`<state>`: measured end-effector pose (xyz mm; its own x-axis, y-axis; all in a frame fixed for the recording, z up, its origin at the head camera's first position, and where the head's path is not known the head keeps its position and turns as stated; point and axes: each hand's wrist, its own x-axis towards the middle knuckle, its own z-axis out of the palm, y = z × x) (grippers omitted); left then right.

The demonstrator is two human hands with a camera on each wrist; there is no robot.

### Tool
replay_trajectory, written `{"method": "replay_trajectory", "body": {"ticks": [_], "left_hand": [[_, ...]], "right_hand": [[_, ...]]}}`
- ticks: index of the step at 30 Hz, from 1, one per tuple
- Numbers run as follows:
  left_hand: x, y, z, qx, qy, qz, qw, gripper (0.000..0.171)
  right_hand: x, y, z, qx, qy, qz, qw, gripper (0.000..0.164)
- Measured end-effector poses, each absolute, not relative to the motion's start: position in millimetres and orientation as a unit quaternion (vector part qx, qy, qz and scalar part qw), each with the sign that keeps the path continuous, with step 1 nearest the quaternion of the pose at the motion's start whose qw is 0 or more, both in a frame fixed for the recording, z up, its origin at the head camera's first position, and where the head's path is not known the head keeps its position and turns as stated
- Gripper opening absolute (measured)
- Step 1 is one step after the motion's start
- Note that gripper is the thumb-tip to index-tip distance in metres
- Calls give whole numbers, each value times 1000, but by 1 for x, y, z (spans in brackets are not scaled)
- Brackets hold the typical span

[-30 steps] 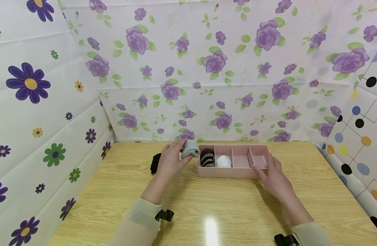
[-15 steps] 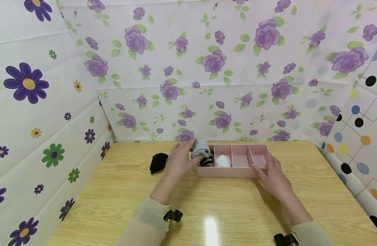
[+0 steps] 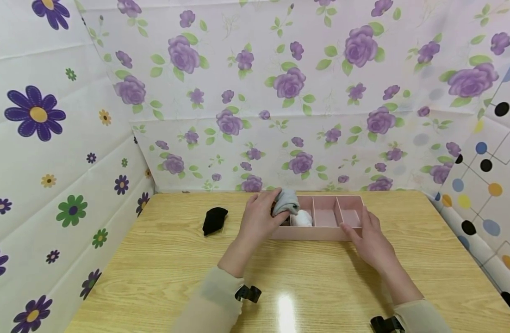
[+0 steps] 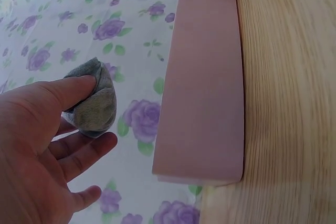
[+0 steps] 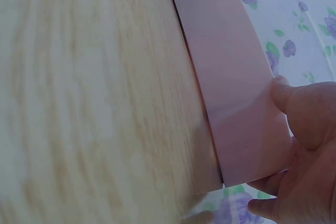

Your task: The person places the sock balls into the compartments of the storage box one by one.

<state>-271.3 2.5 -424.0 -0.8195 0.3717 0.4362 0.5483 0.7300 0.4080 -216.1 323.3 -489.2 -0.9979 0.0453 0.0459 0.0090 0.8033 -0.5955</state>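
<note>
From where I stand, the person's left hand (image 3: 260, 216) is pinching a grey cloth bundle (image 3: 286, 202), its thumb laid across the near face and the lower fingers loosely bent away from it. The bundle is held up over the left part of a long pink box (image 3: 313, 234) — above the rim, beside a white bundle (image 3: 303, 218) that sits in the second compartment from the left. Something dark (image 3: 286, 222) shows in the leftmost compartment, mostly hidden behind the hand.

The right hand (image 3: 372, 238) grips the box's right end, thumb on the near wall and fingers round the corner.

A black bundle (image 3: 215, 220) lies on the wooden bench (image 3: 171, 268), off to the left and well apart from the box. Behind it all hangs a white cloth (image 3: 238, 175) printed with purple roses.
</note>
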Motion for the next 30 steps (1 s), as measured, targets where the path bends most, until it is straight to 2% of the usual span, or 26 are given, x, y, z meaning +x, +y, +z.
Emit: {"method": "replay_trajectory", "body": {"ticks": [18,30], "left_hand": [[-277,51,-432,-254,-923,-253,139,69],[-283,79,-440,-250,-930,-249,103,70]], "right_hand": [[-215,323,-489,-16,-948,317,24,106],[-215,323,-490,-14,-947,319,26,107]]}}
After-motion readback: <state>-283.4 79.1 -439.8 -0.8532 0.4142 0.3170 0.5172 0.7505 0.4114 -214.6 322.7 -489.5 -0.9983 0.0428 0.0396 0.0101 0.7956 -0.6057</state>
